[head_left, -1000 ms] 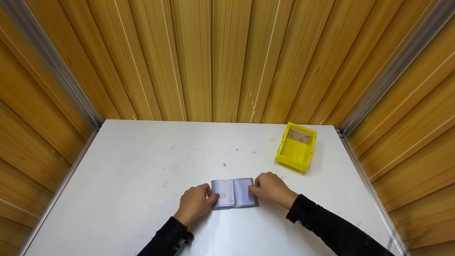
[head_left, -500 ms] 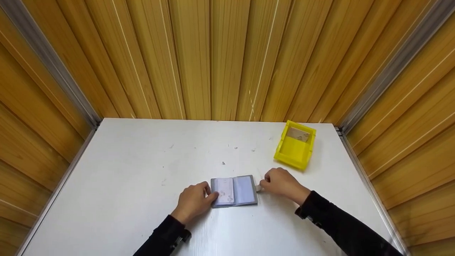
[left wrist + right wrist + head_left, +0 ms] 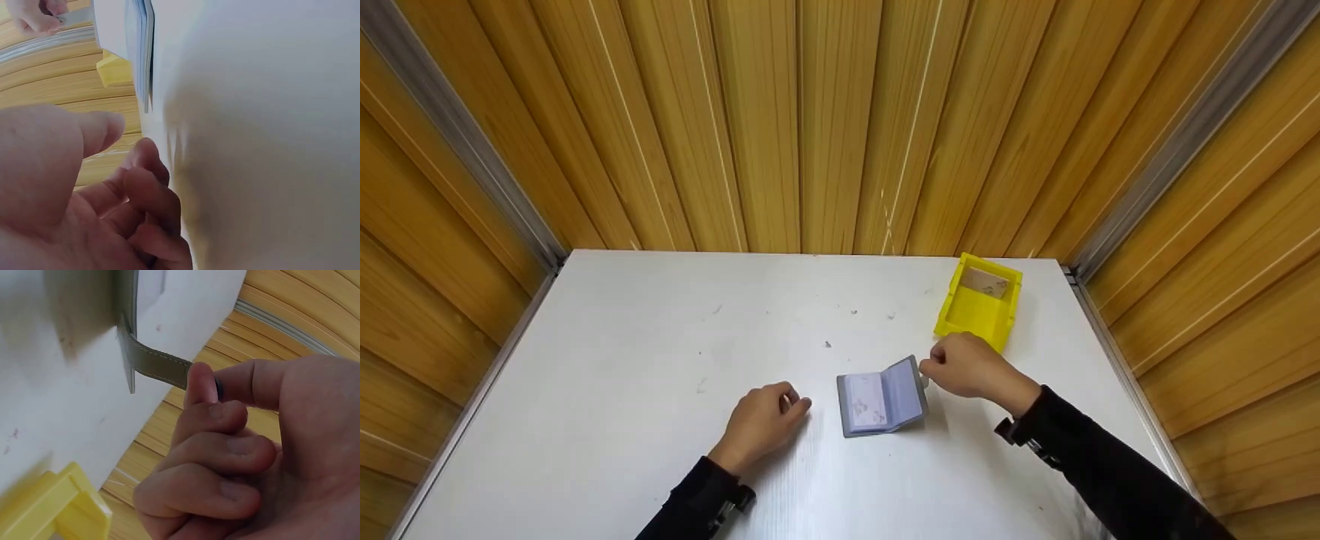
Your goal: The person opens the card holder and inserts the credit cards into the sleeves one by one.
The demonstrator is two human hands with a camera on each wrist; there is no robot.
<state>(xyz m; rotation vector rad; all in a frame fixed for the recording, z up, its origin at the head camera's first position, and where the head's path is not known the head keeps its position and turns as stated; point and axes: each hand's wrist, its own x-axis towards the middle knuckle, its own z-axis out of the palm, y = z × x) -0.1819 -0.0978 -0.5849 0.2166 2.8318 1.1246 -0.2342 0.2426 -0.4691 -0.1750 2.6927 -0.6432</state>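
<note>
A small grey card holder lies spread on the white table, its left side flat and its right cover tilted up. Clear sleeves fill it, with a pale printed card in the left one. My right hand pinches the end of the holder's stitched strap between thumb and forefinger, the other fingers curled into the palm. To the left of the holder and apart from it, my left hand rests low over the table. Its fingers hang loosely curled around nothing, as the left wrist view confirms.
Just beyond my right hand stands a yellow plastic bin, with a tan printed card leaning at its far end. Wood-patterned panels wall the table at the back and both sides.
My right hand has gone from the right cover's edge to the strap and pulled it rightward and up. The card holder has slid right, its right cover lifting. My left hand has let go of it.
</note>
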